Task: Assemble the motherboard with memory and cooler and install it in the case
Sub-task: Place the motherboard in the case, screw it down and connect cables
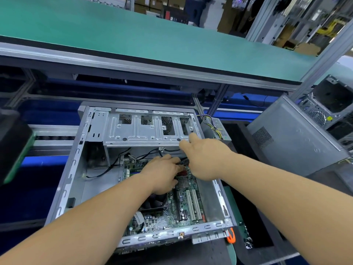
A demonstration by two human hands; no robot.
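1. The case [76, 169] lies open on the worktop [238, 251], and the motherboard [183, 205] is already down inside it, at the near right.
2. The cooler [154, 202] looks mounted on the board; memory seems seated at the far edge, though I can't be sure. Cabling is likely what's left.
3. Left hand [162, 175] reaches deep in, grip curled around black cables [183, 161] over the board.
4. Right hand [205, 159] stretches toward the drive cage [145, 129], index finger out, the other fingers hidden, so I can't tell whether that grip holds anything.
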